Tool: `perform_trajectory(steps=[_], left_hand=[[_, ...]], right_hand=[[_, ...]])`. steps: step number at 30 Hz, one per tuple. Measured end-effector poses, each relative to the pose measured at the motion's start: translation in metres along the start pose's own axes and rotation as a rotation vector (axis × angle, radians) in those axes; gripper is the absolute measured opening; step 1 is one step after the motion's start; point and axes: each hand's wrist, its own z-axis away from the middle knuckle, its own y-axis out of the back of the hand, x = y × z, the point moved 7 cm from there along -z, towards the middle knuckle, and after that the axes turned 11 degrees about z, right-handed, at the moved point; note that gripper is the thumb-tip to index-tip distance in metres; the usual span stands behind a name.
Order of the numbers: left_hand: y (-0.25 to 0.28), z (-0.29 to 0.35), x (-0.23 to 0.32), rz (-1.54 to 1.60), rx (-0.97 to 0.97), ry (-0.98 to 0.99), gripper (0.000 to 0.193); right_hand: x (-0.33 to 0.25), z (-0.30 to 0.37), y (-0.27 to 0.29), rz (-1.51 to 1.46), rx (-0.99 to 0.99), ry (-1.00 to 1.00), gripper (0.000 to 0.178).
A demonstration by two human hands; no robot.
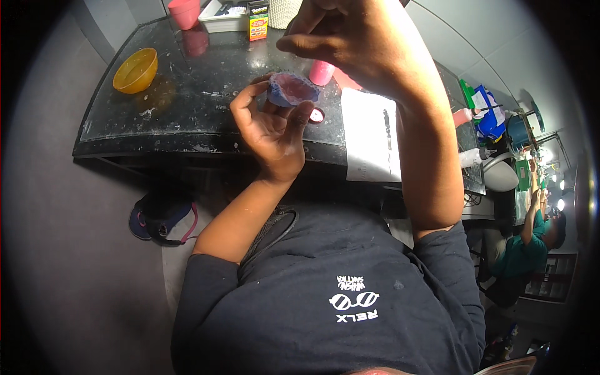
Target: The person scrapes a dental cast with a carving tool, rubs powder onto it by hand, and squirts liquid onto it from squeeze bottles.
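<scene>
Left hand (269, 128) curls around a small cup-shaped piece (292, 90), bluish outside and pink within, closed just enough to hold it: fingers behind and to its left, thumb against its near right side. The piece is raised over the tabletop (187, 125) near the front edge, its hollow facing mostly upward. Right hand (365, 47) hangs above and to the right, apart from the piece, partly closed, with bent fingers and the thumb stretched leftward; whether it grips anything cannot be told.

The step in hand looks two-handed, the left steadying the piece while the right is poised over it. Any next move seems to call for a firm but light left hold, with the hollow level.

The left forearm slants up from below, palm turned up; the right forearm reaches steeply forward, elbow bent. Near the left thumb lies a small round dish (319, 115), with a pink cylinder (322, 72) beyond and a paper sheet (372, 137) to the right.
</scene>
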Motion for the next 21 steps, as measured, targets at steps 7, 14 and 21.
perform_trajectory(steps=[7,14,21], left_hand=[[0.004,0.002,-0.004,0.043,0.037,0.031,0.063],[0.002,0.001,-0.004,0.084,0.046,0.036,0.063],[0.000,0.001,-0.002,0.070,0.019,0.012,0.063]], right_hand=[[-0.002,-0.002,0.009,0.055,0.029,-0.020,0.023],[0.003,-0.002,0.001,-0.218,-0.234,-0.211,0.008],[0.003,0.014,0.006,-0.209,-0.106,-0.042,0.010]])
